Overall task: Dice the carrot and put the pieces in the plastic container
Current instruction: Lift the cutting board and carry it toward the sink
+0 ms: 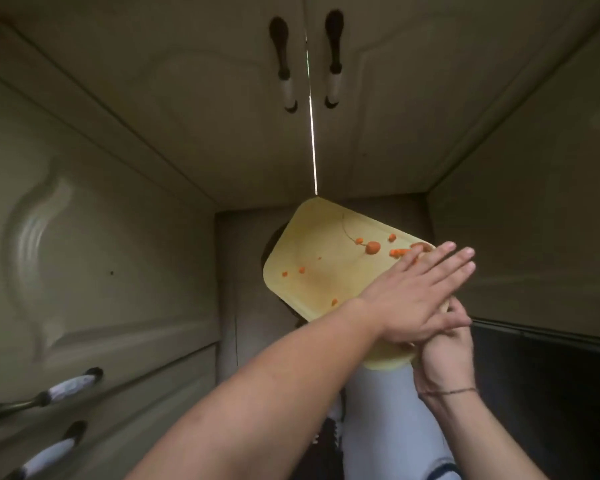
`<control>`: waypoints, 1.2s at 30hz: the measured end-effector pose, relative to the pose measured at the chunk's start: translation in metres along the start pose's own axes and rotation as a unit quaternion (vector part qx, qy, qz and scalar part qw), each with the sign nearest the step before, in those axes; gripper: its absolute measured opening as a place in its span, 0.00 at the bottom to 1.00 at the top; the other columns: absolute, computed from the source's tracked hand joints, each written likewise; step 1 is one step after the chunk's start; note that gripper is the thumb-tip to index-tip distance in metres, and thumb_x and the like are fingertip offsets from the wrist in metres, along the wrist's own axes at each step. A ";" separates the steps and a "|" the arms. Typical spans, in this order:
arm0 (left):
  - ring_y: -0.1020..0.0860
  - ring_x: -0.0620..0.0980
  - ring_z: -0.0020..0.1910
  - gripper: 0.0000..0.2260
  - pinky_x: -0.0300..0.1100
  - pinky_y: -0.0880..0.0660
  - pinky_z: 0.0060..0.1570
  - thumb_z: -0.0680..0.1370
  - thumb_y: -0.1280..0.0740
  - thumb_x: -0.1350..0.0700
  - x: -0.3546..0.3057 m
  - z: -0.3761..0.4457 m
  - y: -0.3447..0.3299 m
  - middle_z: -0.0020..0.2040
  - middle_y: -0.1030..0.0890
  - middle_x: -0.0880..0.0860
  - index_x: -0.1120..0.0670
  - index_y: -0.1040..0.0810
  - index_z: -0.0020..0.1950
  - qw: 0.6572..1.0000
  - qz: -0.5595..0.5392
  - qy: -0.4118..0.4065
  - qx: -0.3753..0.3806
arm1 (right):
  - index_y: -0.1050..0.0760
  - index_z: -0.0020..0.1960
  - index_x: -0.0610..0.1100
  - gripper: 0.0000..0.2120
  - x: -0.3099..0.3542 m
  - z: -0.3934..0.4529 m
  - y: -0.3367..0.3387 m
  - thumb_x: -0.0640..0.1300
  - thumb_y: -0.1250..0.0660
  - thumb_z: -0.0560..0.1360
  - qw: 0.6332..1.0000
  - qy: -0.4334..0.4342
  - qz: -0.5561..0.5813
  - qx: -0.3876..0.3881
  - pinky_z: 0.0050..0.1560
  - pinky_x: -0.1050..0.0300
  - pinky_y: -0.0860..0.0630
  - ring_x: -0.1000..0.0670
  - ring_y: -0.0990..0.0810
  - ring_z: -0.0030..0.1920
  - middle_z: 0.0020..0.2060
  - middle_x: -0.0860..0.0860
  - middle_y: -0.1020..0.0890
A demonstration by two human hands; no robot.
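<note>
Yellow plastic cutting board [312,271], stiff, light, tilted | right hand [445,355] grips its near edge | left hand [416,299] flat, fingers straight, sweeping carrot scraps [373,247] | scraps small, damp, clinging | container unseen.

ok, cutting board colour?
Pale yellow cutting board, dotted with orange carrot bits. Head view, the only one.

- Yellow cutting board [312,258]: smooth, matt plastic by its look, smeared with moist orange carrot pieces [373,247].
- Cream cabinet doors [118,188]: moulded panels with a soft satin sheen.
- Door handles [284,64]: dark glossy ends, white glazed middles.
</note>
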State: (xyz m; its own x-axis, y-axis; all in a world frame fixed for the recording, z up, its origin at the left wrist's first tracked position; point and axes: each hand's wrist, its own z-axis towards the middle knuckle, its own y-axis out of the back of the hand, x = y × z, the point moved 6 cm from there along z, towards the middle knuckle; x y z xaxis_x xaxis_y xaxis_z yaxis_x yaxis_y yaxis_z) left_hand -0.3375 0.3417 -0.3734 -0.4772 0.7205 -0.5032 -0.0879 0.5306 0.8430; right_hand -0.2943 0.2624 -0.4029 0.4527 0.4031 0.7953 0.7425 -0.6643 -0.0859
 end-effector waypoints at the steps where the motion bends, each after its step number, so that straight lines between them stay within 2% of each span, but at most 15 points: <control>1: 0.62 0.48 0.81 0.32 0.50 0.62 0.79 0.85 0.47 0.40 0.008 0.000 -0.004 0.84 0.55 0.52 0.56 0.51 0.83 1.000 -0.012 0.011 0.002 | 0.24 0.61 0.56 0.16 0.000 0.001 0.001 0.38 0.41 0.82 1.000 0.002 -0.011 -0.011 0.58 0.47 0.23 0.47 0.20 0.59 0.55 0.51 0.17; 3: 0.62 0.48 0.81 0.32 0.49 0.63 0.79 0.85 0.47 0.41 0.021 -0.003 -0.012 0.84 0.56 0.51 0.55 0.52 0.84 0.999 -0.028 0.025 0.006 | 0.24 0.61 0.55 0.21 -0.004 0.005 0.004 0.32 0.43 0.81 0.999 -0.004 -0.016 -0.034 0.48 0.49 0.20 0.47 0.17 0.52 0.52 0.49 0.16; 5: 0.63 0.48 0.81 0.32 0.49 0.63 0.79 0.85 0.47 0.41 0.034 -0.008 -0.022 0.84 0.57 0.50 0.54 0.55 0.84 0.999 -0.034 0.035 0.006 | 0.24 0.58 0.54 0.18 -0.007 0.008 0.006 0.34 0.44 0.82 0.998 -0.009 -0.006 -0.055 0.33 0.57 0.22 0.51 0.18 0.40 0.46 0.49 0.17; 6: 0.63 0.48 0.81 0.32 0.49 0.64 0.79 0.85 0.48 0.41 0.041 -0.011 -0.028 0.84 0.58 0.50 0.53 0.56 0.83 0.998 -0.039 0.042 0.004 | 0.25 0.58 0.53 0.16 -0.008 0.009 0.005 0.36 0.45 0.83 0.998 -0.010 0.002 -0.060 0.30 0.59 0.24 0.52 0.19 0.36 0.45 0.48 0.18; 8: 0.65 0.47 0.81 0.32 0.49 0.64 0.79 0.85 0.49 0.41 0.056 -0.018 -0.040 0.83 0.60 0.49 0.52 0.58 0.83 0.996 -0.054 0.069 0.005 | 0.27 0.58 0.53 0.13 -0.012 0.009 0.003 0.40 0.47 0.84 0.998 -0.017 0.009 -0.056 0.30 0.58 0.24 0.50 0.18 0.38 0.47 0.45 0.17; 11: 0.66 0.46 0.80 0.31 0.50 0.65 0.79 0.85 0.50 0.40 0.081 -0.031 -0.057 0.83 0.61 0.47 0.50 0.60 0.83 0.988 -0.085 0.125 0.020 | 0.29 0.63 0.52 0.13 -0.016 0.007 0.000 0.41 0.48 0.84 0.999 -0.026 -0.004 -0.039 0.43 0.49 0.22 0.40 0.17 0.49 0.53 0.38 0.17; 13: 0.65 0.46 0.80 0.31 0.53 0.63 0.79 0.86 0.51 0.41 0.099 -0.041 -0.069 0.83 0.61 0.47 0.49 0.61 0.83 0.978 -0.089 0.185 0.025 | 0.30 0.64 0.51 0.13 -0.015 0.006 -0.002 0.40 0.48 0.84 0.998 -0.026 -0.035 -0.034 0.44 0.49 0.20 0.44 0.15 0.49 0.52 0.40 0.17; 15: 0.62 0.49 0.81 0.31 0.56 0.61 0.80 0.86 0.51 0.42 0.121 -0.054 -0.082 0.83 0.59 0.48 0.49 0.61 0.83 0.953 -0.096 0.284 0.035 | 0.30 0.60 0.54 0.13 -0.012 0.004 -0.003 0.40 0.48 0.84 0.997 -0.018 -0.069 -0.024 0.41 0.51 0.20 0.49 0.14 0.46 0.50 0.43 0.17; 17: 0.59 0.51 0.82 0.30 0.56 0.59 0.80 0.86 0.51 0.42 0.139 -0.070 -0.091 0.84 0.57 0.50 0.51 0.59 0.83 0.913 -0.133 0.385 0.034 | 0.30 0.58 0.56 0.13 -0.010 0.001 -0.005 0.40 0.47 0.84 0.995 -0.008 -0.104 -0.009 0.40 0.54 0.20 0.50 0.14 0.45 0.50 0.45 0.17; 19: 0.58 0.52 0.82 0.30 0.53 0.58 0.80 0.86 0.50 0.43 0.143 -0.081 -0.091 0.84 0.57 0.52 0.52 0.59 0.83 0.889 -0.173 0.424 0.019 | 0.30 0.59 0.56 0.12 -0.008 -0.004 -0.007 0.41 0.46 0.84 0.992 0.004 -0.126 -0.001 0.37 0.59 0.21 0.51 0.15 0.46 0.50 0.46 0.17; 21: 0.60 0.50 0.82 0.31 0.51 0.58 0.80 0.86 0.49 0.44 0.130 -0.081 -0.079 0.83 0.60 0.51 0.52 0.60 0.83 0.904 -0.178 0.388 -0.008 | 0.31 0.59 0.55 0.11 -0.006 -0.011 -0.009 0.41 0.46 0.84 0.991 0.009 -0.133 -0.001 0.35 0.63 0.22 0.52 0.15 0.44 0.49 0.47 0.17; 24: 0.66 0.45 0.80 0.32 0.50 0.60 0.80 0.85 0.50 0.42 0.082 -0.066 -0.059 0.82 0.65 0.47 0.50 0.63 0.82 0.952 -0.198 0.233 -0.032 | 0.30 0.56 0.58 0.13 -0.004 -0.023 -0.012 0.40 0.46 0.84 0.992 0.014 -0.128 -0.010 0.33 0.65 0.23 0.56 0.17 0.39 0.47 0.49 0.17; 27: 0.66 0.44 0.80 0.33 0.52 0.60 0.80 0.82 0.56 0.37 0.042 -0.054 -0.058 0.83 0.63 0.47 0.50 0.61 0.82 0.965 -0.224 0.125 -0.056 | 0.29 0.54 0.60 0.15 -0.001 -0.030 -0.012 0.40 0.44 0.83 0.993 0.014 -0.117 -0.023 0.36 0.62 0.22 0.56 0.16 0.42 0.48 0.51 0.17; 31: 0.65 0.43 0.80 0.37 0.52 0.60 0.80 0.79 0.63 0.29 0.041 -0.054 -0.069 0.83 0.63 0.45 0.48 0.60 0.83 0.951 -0.258 0.142 -0.090 | 0.28 0.58 0.58 0.13 0.008 -0.038 -0.007 0.41 0.44 0.83 0.995 0.011 -0.092 -0.031 0.32 0.60 0.22 0.50 0.15 0.44 0.48 0.48 0.16; 36: 0.64 0.41 0.80 0.31 0.52 0.58 0.80 0.81 0.59 0.35 0.074 -0.058 -0.072 0.82 0.62 0.43 0.43 0.62 0.82 0.936 -0.280 0.188 -0.099 | 0.27 0.58 0.54 0.12 0.031 -0.063 0.003 0.40 0.44 0.83 0.997 0.025 -0.073 -0.021 0.33 0.58 0.20 0.47 0.14 0.43 0.45 0.47 0.14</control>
State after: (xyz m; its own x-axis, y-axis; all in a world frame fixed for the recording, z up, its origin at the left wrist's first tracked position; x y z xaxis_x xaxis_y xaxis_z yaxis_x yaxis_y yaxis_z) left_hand -0.4177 0.3311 -0.4606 -0.5786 0.1250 -0.8060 -0.5596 0.6580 0.5038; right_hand -0.3092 0.2333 -0.3411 0.3160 0.4656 0.8266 0.7771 -0.6269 0.0560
